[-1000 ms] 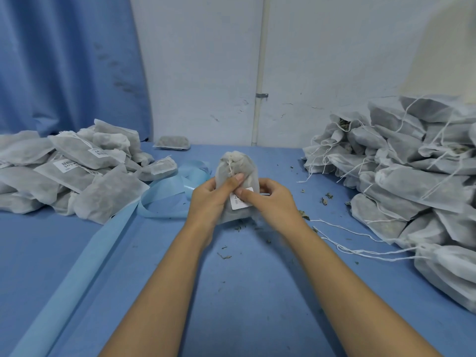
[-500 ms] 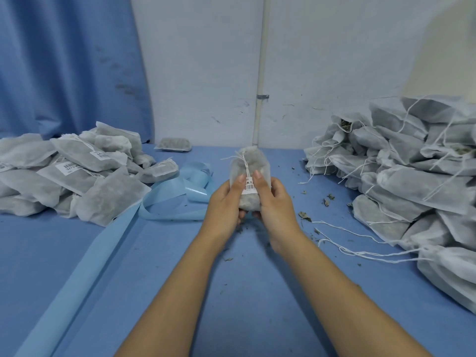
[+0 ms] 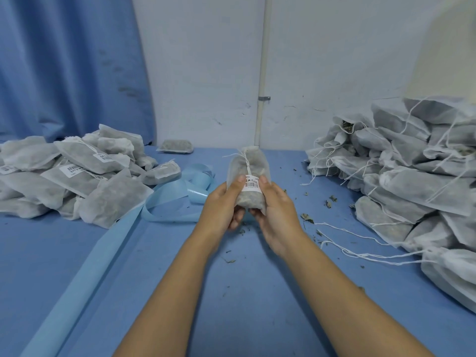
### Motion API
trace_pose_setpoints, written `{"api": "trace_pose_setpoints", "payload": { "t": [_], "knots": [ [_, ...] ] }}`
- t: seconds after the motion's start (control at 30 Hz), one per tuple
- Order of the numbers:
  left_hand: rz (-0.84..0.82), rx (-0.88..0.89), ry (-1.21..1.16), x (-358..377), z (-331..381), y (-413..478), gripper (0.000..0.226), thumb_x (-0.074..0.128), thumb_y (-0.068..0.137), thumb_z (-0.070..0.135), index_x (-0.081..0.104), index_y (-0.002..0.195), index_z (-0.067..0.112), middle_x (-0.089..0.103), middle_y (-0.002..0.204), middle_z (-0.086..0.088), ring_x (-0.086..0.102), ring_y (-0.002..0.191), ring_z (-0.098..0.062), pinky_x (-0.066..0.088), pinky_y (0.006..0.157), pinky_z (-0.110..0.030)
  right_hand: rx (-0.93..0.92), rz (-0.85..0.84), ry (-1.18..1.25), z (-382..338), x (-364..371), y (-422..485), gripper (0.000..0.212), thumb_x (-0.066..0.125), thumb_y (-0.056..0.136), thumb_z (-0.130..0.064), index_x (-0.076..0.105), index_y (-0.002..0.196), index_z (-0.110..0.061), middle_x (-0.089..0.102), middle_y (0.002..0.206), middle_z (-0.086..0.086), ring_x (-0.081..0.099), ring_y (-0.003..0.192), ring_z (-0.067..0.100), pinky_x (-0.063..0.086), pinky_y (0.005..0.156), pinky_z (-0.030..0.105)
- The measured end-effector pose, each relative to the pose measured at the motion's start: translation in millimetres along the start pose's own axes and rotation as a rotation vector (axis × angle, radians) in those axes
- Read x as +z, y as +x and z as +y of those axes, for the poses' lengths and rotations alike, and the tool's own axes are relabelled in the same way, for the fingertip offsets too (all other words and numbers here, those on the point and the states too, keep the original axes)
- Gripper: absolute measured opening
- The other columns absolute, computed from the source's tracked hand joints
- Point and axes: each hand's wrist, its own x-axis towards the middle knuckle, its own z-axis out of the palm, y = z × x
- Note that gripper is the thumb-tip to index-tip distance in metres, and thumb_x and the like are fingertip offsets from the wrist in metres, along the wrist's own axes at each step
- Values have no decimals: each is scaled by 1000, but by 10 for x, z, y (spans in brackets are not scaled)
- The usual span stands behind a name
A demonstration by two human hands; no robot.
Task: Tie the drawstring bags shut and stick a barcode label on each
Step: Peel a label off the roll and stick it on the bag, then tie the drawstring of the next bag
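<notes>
- Blue-covered table [image 3: 231, 318] against a white wall [image 3: 347, 60]; a blue curtain [image 3: 64, 73] hangs at the back left.
- One drawstring bag [image 3: 248, 163] is held above the table centre. Its long axis is near upright, with the tied neck pointing up and towards the wall and the base down between the palms.
- One barcode label [image 3: 252, 183] sits across the front of the bag, with its bars running horizontally.
- Left hand [image 3: 224, 204]: grasps the left side of the bag, thumb at the left end of the label.
- Right hand [image 3: 277, 207]: grasps the right side, thumb at the right end of the label.
- Two piles: the left pile [image 3: 77, 191] shows three labels; the right pile [image 3: 412, 176] has loose strings, and its bags are too overlapped to count.
- One lone bag [image 3: 176, 146] lies by the wall.
- One pale blue backing strip [image 3: 175, 199] curls just left of the hands.
- Leaf crumbs [image 3: 307, 217] lie scattered on the table on the right.
</notes>
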Motion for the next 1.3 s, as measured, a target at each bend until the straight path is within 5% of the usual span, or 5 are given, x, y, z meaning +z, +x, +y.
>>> {"api": "trace_pose_setpoints", "payload": {
  "t": [0.23,0.4,0.67,1.13,1.3],
  "knots": [
    [160,39,-668,-195,189,89,14,58,92,24,58,102,14,65,81,1,64,65,-6,48,55,-18,108,102,5,26,15,23,32,54,93,-42,64,98,-12,61,90,0,61,68,10,51,58,18],
    [157,148,-916,-369,247,144,80,56,90,3,6,152,11,37,151,1,58,118,-12,57,82,-39,129,135,-7,34,-26,27,23,57,94,-33,67,96,-13,64,94,-1,62,72,11,52,60,19],
    [-24,46,-371,42,208,48,22,43,100,13,62,111,11,75,95,-1,72,85,-15,56,68,-20,81,236,29,-10,-123,70,17,51,94,-4,66,91,-12,62,83,0,59,68,12,52,61,19],
    [-5,-109,-383,816,243,734,23,42,96,9,65,92,13,72,68,3,66,57,-8,50,54,-15,92,458,156,-322,-904,1217,33,42,96,3,48,128,3,45,128,12,53,122,29,49,89,29],
    [29,-171,-473,835,148,896,23,43,96,10,65,92,11,72,67,4,64,55,-8,49,52,-17,109,479,168,-248,-1066,1469,32,41,97,2,50,127,4,49,93,7,51,86,17,41,101,27]
  ]
}}
